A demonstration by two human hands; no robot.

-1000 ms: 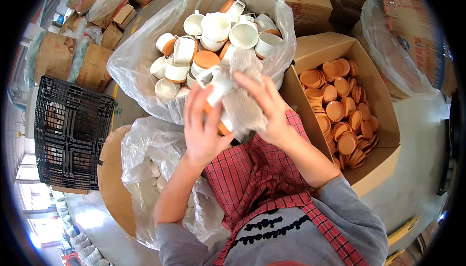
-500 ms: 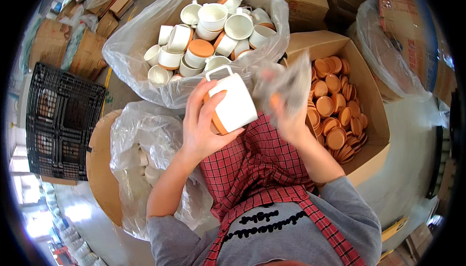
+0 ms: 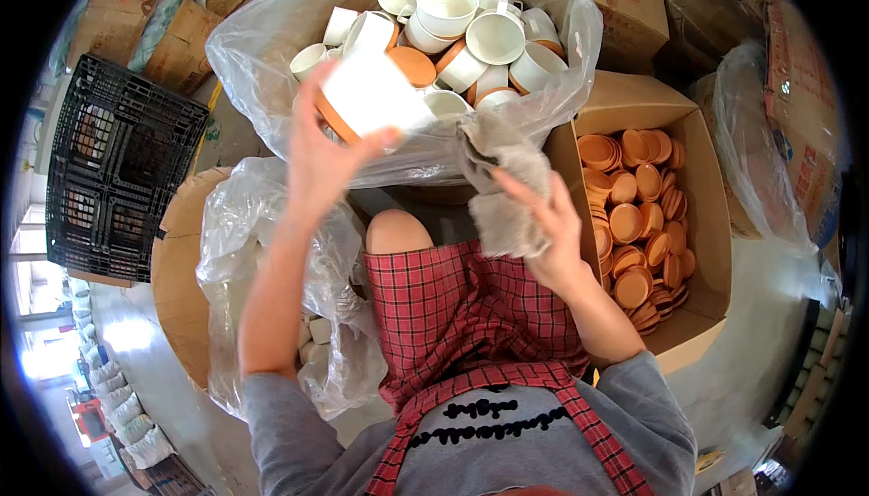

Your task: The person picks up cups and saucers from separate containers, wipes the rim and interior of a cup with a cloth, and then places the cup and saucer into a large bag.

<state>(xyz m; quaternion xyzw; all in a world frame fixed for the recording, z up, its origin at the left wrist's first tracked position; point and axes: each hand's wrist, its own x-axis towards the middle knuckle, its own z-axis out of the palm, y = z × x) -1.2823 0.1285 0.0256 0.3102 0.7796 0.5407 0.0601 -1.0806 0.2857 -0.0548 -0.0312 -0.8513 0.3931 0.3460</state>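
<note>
My left hand (image 3: 330, 157) is closed round a white mug (image 3: 376, 98) with an orange-brown base, tilted and slightly blurred by motion. It is held over the near side of a large clear plastic bag (image 3: 253, 52) full of white mugs (image 3: 496, 39), several with the same orange-brown bottoms. In my right hand (image 3: 552, 224) is a crumpled grey cloth (image 3: 509, 193), held above my lap and apart from the mug. To the right stands a cardboard box (image 3: 711, 224) heaped with round orange-brown discs (image 3: 626, 224).
Left of my knees stands a cardboard container (image 3: 186, 297) lined with a clear plastic bag (image 3: 235, 252), pale pieces inside. A black plastic pallet (image 3: 122, 170) leans farther left. More cartons (image 3: 625, 12) are stacked behind and at the right.
My left hand has carried the mug away from my lap, up and left toward the bag of mugs. My right hand and the cloth have dropped slightly and separated from the mug.
</note>
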